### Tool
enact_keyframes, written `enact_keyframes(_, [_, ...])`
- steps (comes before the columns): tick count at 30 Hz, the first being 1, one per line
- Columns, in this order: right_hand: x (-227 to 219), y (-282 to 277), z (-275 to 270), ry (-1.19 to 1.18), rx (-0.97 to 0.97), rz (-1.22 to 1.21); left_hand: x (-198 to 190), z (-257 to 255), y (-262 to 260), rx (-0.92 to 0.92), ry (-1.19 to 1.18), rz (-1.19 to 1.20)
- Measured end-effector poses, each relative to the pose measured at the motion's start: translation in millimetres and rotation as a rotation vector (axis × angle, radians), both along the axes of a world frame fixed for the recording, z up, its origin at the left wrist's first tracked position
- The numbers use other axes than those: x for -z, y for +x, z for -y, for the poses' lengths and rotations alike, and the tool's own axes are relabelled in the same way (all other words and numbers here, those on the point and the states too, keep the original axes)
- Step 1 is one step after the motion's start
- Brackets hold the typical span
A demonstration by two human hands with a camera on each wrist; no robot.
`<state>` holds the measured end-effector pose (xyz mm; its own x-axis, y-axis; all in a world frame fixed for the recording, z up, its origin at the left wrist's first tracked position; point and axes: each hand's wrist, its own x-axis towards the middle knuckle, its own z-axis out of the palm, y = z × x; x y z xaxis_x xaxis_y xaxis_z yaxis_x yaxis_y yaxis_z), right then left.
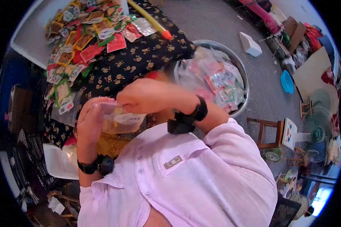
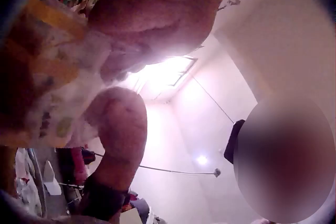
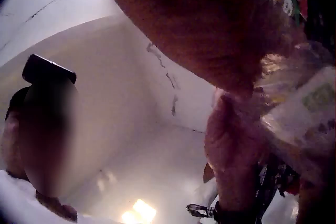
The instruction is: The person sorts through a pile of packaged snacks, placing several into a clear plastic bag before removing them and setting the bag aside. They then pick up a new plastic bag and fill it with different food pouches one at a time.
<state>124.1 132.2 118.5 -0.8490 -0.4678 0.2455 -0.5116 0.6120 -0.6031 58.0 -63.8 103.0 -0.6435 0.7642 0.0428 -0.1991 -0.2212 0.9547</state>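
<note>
A clear plastic bag (image 1: 127,123), printed with small marks and showing yellow inside, hangs between both hands in front of the shirt. At its left edge my left hand (image 1: 93,117) grips the bag near the top. Curled over the bag's upper right edge, my right hand (image 1: 151,96) pinches the plastic and looks blurred. In the left wrist view the printed bag (image 2: 58,77) fills the left side, with the right hand (image 2: 123,124) close against it. The right wrist view has the bag (image 3: 302,108) at the right, beside the left hand (image 3: 231,129).
Many small colourful food packets (image 1: 102,28) lie heaped on a dark flowered cloth (image 1: 129,56). A yellow stick (image 1: 149,17) with a red tip lies there too. To the right stands a metal basin (image 1: 247,89) full of packets. A white foam box (image 1: 57,162) sits at lower left.
</note>
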Motion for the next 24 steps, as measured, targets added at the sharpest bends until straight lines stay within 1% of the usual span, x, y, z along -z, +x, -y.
enact_keyframes(1, [2,5,0,-0.031,0.034,0.001,-3,0,4,0.015,-0.002,0.019])
enact_keyframes(2, [3,10,-1,-0.061,0.064,0.0,-6,-1,7,0.001,-0.028,-0.071])
enact_keyframes(4, [7,15,-8,-0.101,0.09,-0.032,-7,-3,9,-0.019,-0.165,-0.19])
enact_keyframes(5, [6,20,-14,-0.097,0.11,-0.01,-7,-3,9,-0.032,-0.234,-0.25])
enact_keyframes(6, [2,26,-22,-0.093,0.129,0.012,-3,-1,7,-0.034,-0.245,-0.281])
enact_keyframes(8, [-9,41,-43,-0.035,0.174,0.065,18,5,-4,-0.037,-0.261,-0.34])
enact_keyframes(11, [-9,71,-82,-0.123,0.347,0.017,64,34,-24,0.042,-0.544,-0.331])
enact_keyframes(13, [12,92,-120,-0.106,0.479,-0.118,91,62,-29,-0.019,-0.807,-0.564])
enact_keyframes(14, [13,103,-133,-0.152,0.58,-0.001,105,79,-31,-0.05,-0.936,-0.682])
enact_keyframes(15, [13,114,-146,-0.197,0.68,0.118,121,99,-34,-0.101,-0.985,-0.749])
enact_keyframes(17, [47,135,-191,-0.278,0.846,0.251,147,137,-37,-0.211,-1.078,-0.885])
enact_keyframes(19, [60,151,-218,-0.375,1.013,0.395,151,155,-27,-0.437,-1.19,-1.001])
enact_keyframes(20, [74,161,-240,-0.222,1.082,0.371,153,163,-23,-0.555,-1.245,-1.057])
enact_keyframes(22, [106,179,-281,0.091,1.203,0.311,159,177,-17,-0.666,-1.235,-0.944])
enact_keyframes(23, [114,184,-289,0.24,1.246,0.242,162,182,-18,-0.72,-1.226,-0.888])
enact_keyframes(24, [120,187,-296,0.391,1.286,0.17,166,186,-22,-0.734,-1.228,-0.903])
